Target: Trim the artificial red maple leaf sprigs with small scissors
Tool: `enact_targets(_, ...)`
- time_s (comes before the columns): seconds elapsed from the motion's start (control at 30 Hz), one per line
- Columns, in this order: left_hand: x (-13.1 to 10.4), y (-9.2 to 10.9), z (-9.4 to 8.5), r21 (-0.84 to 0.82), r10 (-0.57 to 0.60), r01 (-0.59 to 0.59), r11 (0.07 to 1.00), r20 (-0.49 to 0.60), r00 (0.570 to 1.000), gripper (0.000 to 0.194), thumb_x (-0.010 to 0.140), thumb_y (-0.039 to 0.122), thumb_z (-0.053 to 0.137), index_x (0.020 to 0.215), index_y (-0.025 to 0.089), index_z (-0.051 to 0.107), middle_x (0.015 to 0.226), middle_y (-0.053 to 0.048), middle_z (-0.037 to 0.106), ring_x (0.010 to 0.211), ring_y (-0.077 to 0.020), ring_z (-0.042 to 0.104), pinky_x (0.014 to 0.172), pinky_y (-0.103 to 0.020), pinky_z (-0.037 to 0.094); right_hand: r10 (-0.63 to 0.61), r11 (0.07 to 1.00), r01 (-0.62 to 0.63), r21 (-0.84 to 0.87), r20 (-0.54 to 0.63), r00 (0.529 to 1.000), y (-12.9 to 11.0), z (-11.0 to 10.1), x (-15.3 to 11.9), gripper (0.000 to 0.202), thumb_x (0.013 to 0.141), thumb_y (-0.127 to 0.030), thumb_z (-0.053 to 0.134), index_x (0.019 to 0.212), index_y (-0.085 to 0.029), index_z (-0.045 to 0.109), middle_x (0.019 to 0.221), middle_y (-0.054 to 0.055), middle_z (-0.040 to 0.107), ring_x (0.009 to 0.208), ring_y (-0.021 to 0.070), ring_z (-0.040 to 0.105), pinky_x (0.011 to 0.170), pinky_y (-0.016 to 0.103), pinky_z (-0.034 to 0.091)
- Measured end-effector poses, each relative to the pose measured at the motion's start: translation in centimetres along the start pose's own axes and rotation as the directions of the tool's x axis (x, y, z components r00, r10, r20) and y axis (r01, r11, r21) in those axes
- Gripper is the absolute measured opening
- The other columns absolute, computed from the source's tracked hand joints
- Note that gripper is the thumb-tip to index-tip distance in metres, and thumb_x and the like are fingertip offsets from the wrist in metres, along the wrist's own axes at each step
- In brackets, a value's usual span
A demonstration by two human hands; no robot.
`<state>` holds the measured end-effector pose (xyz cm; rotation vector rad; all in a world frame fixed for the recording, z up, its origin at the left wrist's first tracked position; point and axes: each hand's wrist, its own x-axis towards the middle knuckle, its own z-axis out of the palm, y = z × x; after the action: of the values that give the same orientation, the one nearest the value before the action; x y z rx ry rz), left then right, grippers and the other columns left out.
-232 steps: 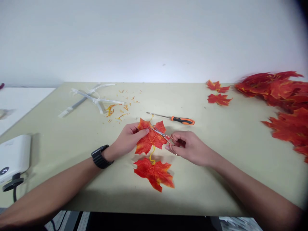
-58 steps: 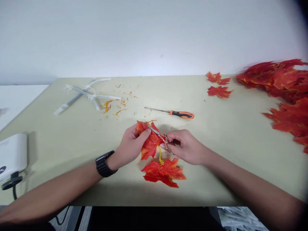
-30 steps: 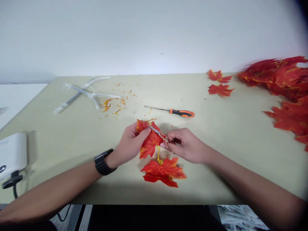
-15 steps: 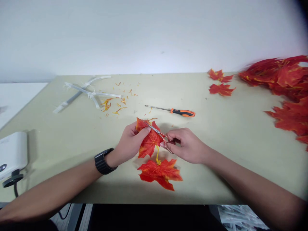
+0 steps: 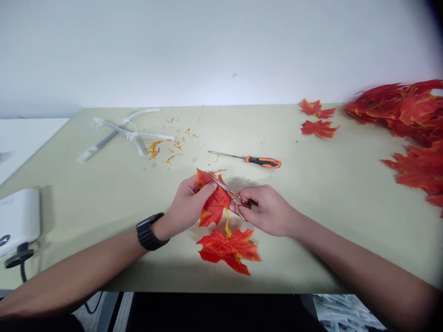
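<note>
My left hand pinches the left side of a red-orange artificial maple leaf, thumb on top. My right hand has its fingers in the handles of rose-gold scissors, whose silver blades lie across the leaf's upper part, close to my left thumb. A yellow stem joins this leaf to a second maple leaf hanging nearer the table's front edge. Some of my left fingers are hidden behind the leaf.
A screwdriver lies beyond my hands. Yellow-orange scraps and clear tied strips are at back left. A white device sits left. Small leaves and a large leaf pile lie right.
The scissor handles have drawn slightly closer together with my right fingers. The lower leaf has shifted a little to the left. My left hand has barely moved.
</note>
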<state>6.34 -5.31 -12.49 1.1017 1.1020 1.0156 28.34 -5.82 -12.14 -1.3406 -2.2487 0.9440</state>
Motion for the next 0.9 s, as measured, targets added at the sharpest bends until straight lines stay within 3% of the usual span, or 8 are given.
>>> enact_targets(0.9, -0.20, 0.13, 0.58, 0.043, 0.011, -0.011, 0.999, -0.020, 1.000, 0.018, 0.086, 0.032, 0.068, 0.079, 0.015, 0.068, 0.076, -0.003, 0.071, 0.066, -0.0130, 0.063, 0.062, -0.024, 0.051, 0.063, 0.996, -0.064, -0.057, -0.008, 0.998, -0.59, 0.34, -0.02, 0.027, 0.083, -0.031, 0.059, 0.062, -0.019, 0.046, 0.062, 0.000, 0.057, 0.058, 0.0116, 0.044, 0.057, 0.028, 0.030)
